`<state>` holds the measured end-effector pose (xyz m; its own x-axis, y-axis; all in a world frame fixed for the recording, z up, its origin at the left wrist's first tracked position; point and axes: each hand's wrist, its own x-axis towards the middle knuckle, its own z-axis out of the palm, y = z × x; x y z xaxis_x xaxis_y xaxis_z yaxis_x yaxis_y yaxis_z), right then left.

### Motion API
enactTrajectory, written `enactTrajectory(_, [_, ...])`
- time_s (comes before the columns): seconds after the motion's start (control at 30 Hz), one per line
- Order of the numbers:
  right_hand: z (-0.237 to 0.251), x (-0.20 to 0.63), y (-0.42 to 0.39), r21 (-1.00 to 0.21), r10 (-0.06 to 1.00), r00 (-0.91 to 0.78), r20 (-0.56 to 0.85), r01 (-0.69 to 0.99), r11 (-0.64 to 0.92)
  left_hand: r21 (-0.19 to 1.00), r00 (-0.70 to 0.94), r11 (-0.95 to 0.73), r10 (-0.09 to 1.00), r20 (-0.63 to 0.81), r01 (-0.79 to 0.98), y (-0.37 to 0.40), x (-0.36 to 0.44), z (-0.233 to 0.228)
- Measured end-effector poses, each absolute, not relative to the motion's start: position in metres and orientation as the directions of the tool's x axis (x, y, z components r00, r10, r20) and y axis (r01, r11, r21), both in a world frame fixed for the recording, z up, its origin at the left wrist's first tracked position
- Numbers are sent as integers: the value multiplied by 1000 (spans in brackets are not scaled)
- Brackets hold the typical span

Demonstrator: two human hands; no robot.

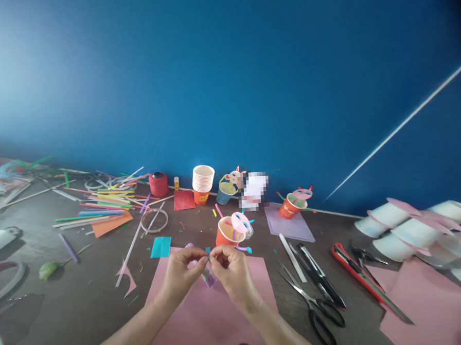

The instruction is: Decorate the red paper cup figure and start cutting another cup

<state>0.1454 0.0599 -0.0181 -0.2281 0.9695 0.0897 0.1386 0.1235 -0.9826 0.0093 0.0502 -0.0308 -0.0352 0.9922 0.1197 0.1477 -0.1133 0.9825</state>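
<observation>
I see both hands, the left hand (pixel 183 270) and right hand (pixel 230 268), pinching a small purple strip (pixel 209 276) (details too small) above pink paper (pixel 207 318) on the worktop (pixel 67 299).

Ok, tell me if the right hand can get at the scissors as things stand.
Probably yes: the scissors lie open on the table just right of the right hand, nothing between, though both hands pinch a small purple piece.

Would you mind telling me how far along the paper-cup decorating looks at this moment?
Done, apparently: three decorated cups, the nearest an orange paper cup with pink trim. In hand: both the left hand and right hand pinch a small pale purple piece over the pink paper sheet. Left: the stack of plain paper cups is undecorated.
</observation>
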Motion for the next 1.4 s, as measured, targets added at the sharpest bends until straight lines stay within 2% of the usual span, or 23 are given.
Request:
enactTrajectory(0.83, [-20,146,58,-928,963,-192,191,285,241,996,-76,-87,993,87,3,51,11,-39])
enactTrajectory(1.13, [-16,147,55,-899,947,-233,220,329,290,986,-92,-114,988,126,121,51,11,-35])
enactTrajectory(1.4, [-15,147,55,-903,942,-243,231,306,301,990,-66,-103,992,109,95,49,11,-35])
